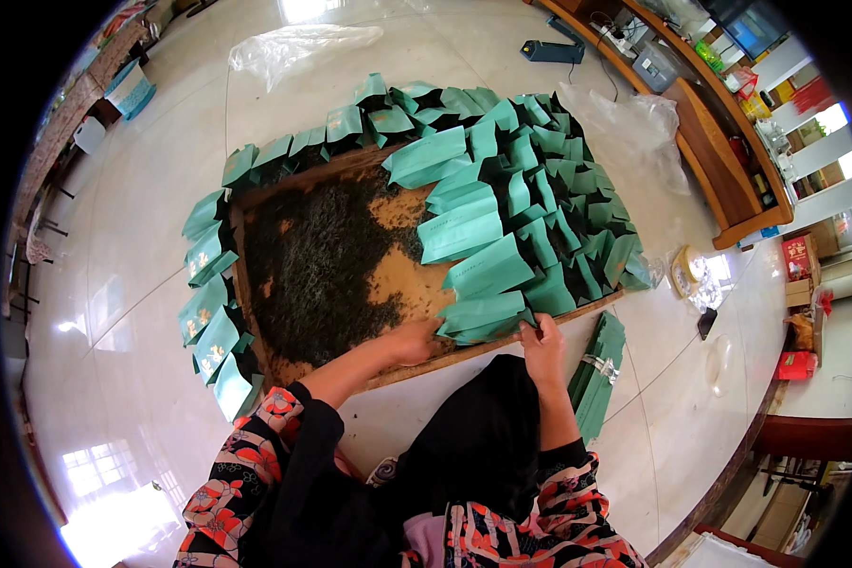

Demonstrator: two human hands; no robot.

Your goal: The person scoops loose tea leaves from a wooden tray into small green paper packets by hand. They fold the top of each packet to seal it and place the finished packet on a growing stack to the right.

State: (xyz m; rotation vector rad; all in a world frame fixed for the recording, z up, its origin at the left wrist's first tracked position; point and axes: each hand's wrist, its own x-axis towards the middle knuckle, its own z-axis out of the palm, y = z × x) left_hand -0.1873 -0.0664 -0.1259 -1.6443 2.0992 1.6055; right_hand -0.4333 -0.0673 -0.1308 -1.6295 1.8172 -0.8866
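A green paper bag (486, 315) lies on its side at the near edge of a shallow wooden tray (417, 367). My right hand (542, 343) pinches the bag at its right end. At its left end, my left hand (412, 343) is closed with the fingertips against the bag; part of these fingers is hidden. Dark loose dried leaves (317, 256), which look like tea, cover the tray's left part, with bare tan patches of the tray bottom between them. More green bags (459, 227) lie and stand in packed rows over the tray's right part.
Green bags (216, 336) line the tray's left and far sides on the tiled floor. Flat folded green bags (596, 379) lie by my right forearm. Clear plastic sheets (298, 49), a tape roll (691, 269), a black phone-like object (706, 324) and a wooden cabinet (719, 161) are around.
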